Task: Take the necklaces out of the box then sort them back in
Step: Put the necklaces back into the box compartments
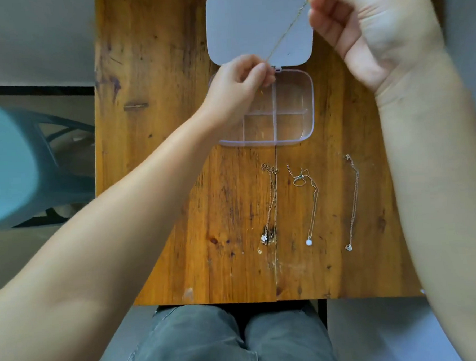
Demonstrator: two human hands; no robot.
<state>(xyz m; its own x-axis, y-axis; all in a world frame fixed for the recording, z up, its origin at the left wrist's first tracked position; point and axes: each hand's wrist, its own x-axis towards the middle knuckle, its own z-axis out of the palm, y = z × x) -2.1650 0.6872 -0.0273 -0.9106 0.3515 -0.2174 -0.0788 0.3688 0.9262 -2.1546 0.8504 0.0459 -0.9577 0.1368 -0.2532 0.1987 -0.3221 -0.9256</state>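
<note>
- Grey-trousered knees sit nearest the camera, tucked under the near edge of a wooden counter.
- Three necklaces lie in parallel on the counter, just in front of the box: a flower-pendant necklace on the left, a white-bead necklace in the middle and a small-pendant necklace on the right, each apart from the others.
- Behind them a clear plastic box stands open, its dividers showing, its lid laid flat on the far side.
- Left hand, over the box's far left corner, has its grip pinched narrow on the lower end of a thin gold chain.
- Right hand, raised at the top of the frame, has its grip closed on the chain's upper end, so the chain runs taut and slanted above the lid.
- At left, off the counter, a pale blue chair is blurred.
</note>
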